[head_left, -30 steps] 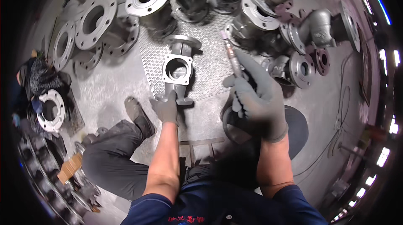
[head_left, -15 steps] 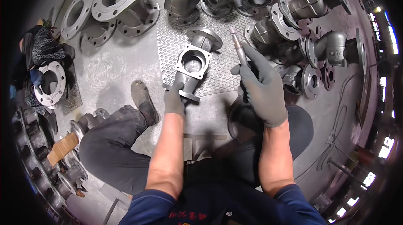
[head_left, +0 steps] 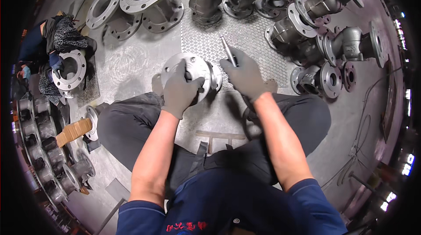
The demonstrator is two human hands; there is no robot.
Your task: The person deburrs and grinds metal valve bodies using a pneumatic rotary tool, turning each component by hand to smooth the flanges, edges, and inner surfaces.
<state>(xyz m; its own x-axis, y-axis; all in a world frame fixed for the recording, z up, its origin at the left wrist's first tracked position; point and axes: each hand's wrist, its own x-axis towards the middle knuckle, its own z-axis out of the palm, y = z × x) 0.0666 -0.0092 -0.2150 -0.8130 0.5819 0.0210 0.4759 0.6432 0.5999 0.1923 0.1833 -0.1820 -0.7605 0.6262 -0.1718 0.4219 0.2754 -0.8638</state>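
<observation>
My left hand (head_left: 180, 89), in a grey glove, is closed over the rim of a grey cast-metal valve body (head_left: 199, 65), its fingers at the central bore. One round flange with bolt holes faces up at me, and the rest of the casting reaches to the right behind it. To the right, my gloved right hand (head_left: 245, 73) is wrapped round a slim silver pencil grinder (head_left: 227, 50). Its thin tip points up and away from me, apart from the casting. Both hands are above the floor between my bent knees.
Large flanged valve bodies (head_left: 204, 0) stand in an arc along the far side and right. A diamond-patterned plate (head_left: 245, 37) lies ahead. At left a co-worker's gloved hand (head_left: 56, 62) touches another flanged casting (head_left: 72, 77). Near it are cardboard (head_left: 74, 132) and several stacked castings.
The valve body has been turned so an end flange faces up. My left hand has shifted onto that flange. My right hand has come left and nearer the casting with the grinder.
</observation>
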